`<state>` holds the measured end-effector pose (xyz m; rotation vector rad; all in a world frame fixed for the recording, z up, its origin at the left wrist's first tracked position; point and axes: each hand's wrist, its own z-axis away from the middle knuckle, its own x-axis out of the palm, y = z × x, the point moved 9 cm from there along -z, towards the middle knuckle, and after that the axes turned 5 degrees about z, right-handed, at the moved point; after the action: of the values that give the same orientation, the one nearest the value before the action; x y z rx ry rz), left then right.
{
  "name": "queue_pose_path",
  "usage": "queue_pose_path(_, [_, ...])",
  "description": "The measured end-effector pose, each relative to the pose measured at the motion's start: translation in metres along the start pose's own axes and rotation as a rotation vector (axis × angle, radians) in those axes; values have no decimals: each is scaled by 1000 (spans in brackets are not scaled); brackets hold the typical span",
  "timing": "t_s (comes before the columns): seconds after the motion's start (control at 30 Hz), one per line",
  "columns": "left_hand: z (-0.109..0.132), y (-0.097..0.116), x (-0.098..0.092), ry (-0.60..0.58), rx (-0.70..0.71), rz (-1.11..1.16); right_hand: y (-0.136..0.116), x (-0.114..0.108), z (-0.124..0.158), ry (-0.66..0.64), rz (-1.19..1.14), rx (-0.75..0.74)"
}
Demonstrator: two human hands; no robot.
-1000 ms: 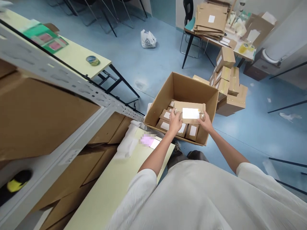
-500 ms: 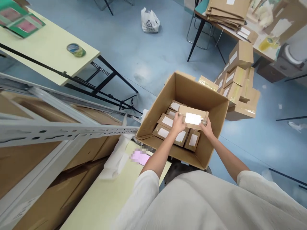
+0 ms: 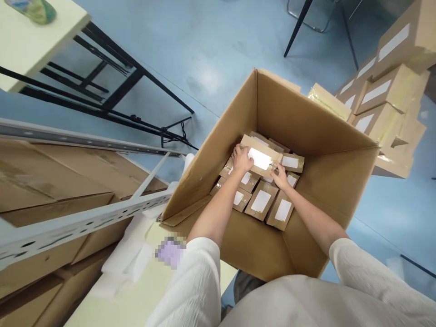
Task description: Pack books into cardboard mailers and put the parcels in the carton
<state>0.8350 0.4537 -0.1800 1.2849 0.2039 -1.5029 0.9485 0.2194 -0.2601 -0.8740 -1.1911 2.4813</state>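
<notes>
Between my two hands is a small brown cardboard box (image 3: 260, 154) with a white label on top. My left hand (image 3: 241, 158) grips its left end, and my right hand (image 3: 280, 176) holds its right end. It is inside a large open carton (image 3: 316, 227), over several smaller labelled boxes (image 3: 261, 200) packed on the carton's bottom. Whether the held box rests on those beneath it, I cannot tell. Parts of the boxes below are hidden by my hands and forearms.
A metal shelf (image 3: 85, 236) with cardboard cartons stands at the left. Behind it is a pale table (image 3: 44, 45) with black folding legs. Stacked labelled boxes (image 3: 378, 118) stand at the right. A pale tabletop (image 3: 129, 295) with white sheeting lies at lower left.
The held box has moved lower and to the left within the large carton, both hands still on it. My view has come closer, so the carton appears larger and its contents show more.
</notes>
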Motion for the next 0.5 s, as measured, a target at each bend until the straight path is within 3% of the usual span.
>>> queue_pose_path(0.13, [2, -28, 50, -236, -43, -122, 17, 49, -12, -174, 50, 62])
queue_pose_path(0.23, [14, -30, 75, -317, -29, -140, 18, 60, -16, -234, 87, 41])
queue_pose_path(0.37, [31, -26, 86, -335, -37, -134, 19, 58, -16, -286, 130, 52])
queue_pose_path(0.5, [47, -18, 82, -324, -17, -120, 14, 51, -11, -287, 184, 61])
